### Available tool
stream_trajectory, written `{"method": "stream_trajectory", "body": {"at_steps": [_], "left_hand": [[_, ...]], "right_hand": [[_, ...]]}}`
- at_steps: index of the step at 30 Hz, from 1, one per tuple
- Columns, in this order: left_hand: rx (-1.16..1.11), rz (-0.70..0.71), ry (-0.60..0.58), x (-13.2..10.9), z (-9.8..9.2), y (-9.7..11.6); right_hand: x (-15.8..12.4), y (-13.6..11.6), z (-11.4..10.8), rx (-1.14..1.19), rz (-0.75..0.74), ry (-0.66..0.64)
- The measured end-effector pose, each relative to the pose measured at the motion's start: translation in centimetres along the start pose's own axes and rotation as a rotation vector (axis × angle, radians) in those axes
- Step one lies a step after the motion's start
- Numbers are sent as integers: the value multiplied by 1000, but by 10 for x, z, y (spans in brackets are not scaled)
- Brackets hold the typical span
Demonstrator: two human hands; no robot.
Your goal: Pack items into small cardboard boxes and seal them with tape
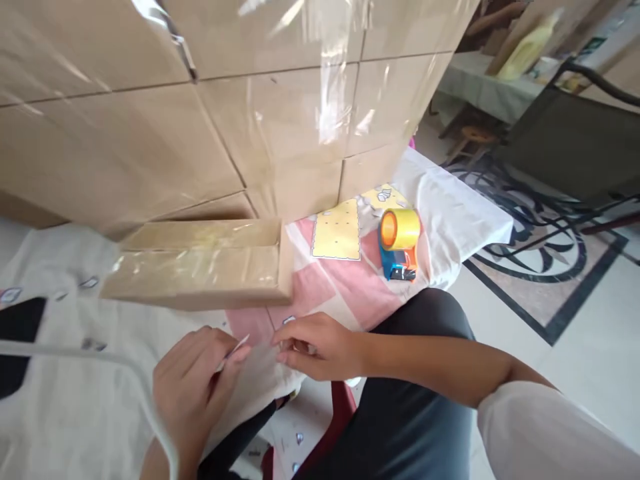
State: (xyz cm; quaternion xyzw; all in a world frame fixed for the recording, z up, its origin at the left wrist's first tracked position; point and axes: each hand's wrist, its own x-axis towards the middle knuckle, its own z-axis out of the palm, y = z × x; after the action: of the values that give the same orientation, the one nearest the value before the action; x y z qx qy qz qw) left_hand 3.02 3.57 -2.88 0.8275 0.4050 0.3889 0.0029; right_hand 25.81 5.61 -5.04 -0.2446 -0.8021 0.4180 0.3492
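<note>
My left hand (pixel 193 383) and my right hand (pixel 320 347) meet low in the view, both pinched on the edge of a thin whitish sheet (pixel 260 380) lying over the cloth-covered surface. The fingers of both hands are closed on it. Just above them lies a long flat brown cardboard box (pixel 200 263) with a glossy taped top. Behind it stands a stack of large cardboard boxes (pixel 225 113) wrapped in clear film.
A tape dispenser with a yellow roll (pixel 399 243) lies on the pink and white cloth (pixel 450 207) to the right. A yellow patterned card (pixel 336 233) lies beside it. A dark object (pixel 17 337) sits at the left edge. Patterned floor and a dark chair (pixel 575 143) are on the right.
</note>
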Motion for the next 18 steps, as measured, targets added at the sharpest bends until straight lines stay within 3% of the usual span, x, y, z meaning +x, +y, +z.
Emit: {"method": "stream_trajectory", "body": {"at_steps": [5,9,12,14,16,17,18], "left_hand": [[3,140,-274,28,18,16],[28,102,-361,34,24,28],[10,58,-376,26,18,25],[-30,31,-255,15,14,14],[-17,-47,31,2,12,-4],[38,-142,253,-4,14,-15],[86,-230,391,-9,16,-25]], "right_hand": [[-21,5,-25,43,-47,160],[-16,-8,-40,102,9,111],[-9,-14,-47,100,39,107],[-2,-14,-51,132,110,175],[7,-10,-55,213,208,281],[12,-6,-57,262,254,336],[18,-1,-59,310,287,394]]}}
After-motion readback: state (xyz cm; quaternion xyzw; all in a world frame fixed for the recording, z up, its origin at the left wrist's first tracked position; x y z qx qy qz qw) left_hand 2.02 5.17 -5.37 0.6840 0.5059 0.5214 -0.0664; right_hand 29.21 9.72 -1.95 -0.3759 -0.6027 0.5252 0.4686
